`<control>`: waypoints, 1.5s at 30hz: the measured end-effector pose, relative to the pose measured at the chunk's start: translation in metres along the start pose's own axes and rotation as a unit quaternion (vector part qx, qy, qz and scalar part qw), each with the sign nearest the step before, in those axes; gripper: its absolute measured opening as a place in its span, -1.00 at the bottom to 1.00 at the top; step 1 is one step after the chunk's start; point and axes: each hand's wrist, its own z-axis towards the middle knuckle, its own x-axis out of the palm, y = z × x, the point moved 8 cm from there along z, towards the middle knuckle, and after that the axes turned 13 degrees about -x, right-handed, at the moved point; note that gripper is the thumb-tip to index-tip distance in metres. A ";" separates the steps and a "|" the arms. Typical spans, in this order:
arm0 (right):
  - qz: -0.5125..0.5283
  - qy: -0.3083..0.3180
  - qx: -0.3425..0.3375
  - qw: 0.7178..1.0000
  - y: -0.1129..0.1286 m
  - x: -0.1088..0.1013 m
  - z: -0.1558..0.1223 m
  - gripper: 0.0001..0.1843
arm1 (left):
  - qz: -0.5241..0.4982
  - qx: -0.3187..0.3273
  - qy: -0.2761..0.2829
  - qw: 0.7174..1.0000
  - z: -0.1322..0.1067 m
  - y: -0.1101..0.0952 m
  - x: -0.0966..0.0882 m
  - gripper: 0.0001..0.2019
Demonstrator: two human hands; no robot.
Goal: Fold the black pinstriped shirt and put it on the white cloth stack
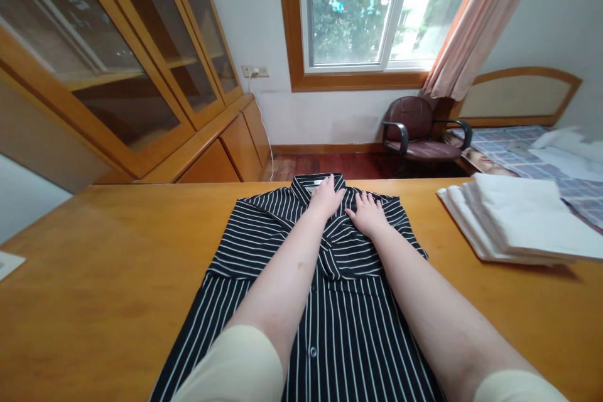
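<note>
A black shirt point(348, 326) with white stripes lies front up on the table, its collar at the far edge and its lower part running out of view towards me. My left hand point(326, 196) rests on the collar, fingers stretched out and thumb apart. Beside it, my right hand point(369, 215) lies flat with spread fingers on the shirt's right shoulder area. The cloth is gathered in folds below the hands. Buttons show down the front, and my forearms cover parts of the shirt.
The wooden table point(117, 276) spans the foreground. A stack of folded white cloth or sheets point(522, 220) sits on its right side. A white item point(9, 262) shows at the left edge. Beyond are a glass-door cabinet point(188, 119), a brown armchair point(414, 129) and a bed point(513, 144).
</note>
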 end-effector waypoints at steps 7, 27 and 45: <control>0.004 -0.035 -0.007 0.999 0.005 -0.011 0.000 -0.24 | 0.000 -0.009 -0.041 0.999 -0.005 0.008 0.013 -0.54; 0.122 -0.134 -0.073 0.981 0.003 -0.025 0.005 -0.45 | -0.141 0.003 -0.030 0.990 0.005 0.019 0.013 -0.72; 0.116 -0.209 -0.008 0.971 -0.011 -0.044 -0.003 -0.45 | -0.156 0.085 -0.050 0.983 -0.001 0.011 0.002 -0.51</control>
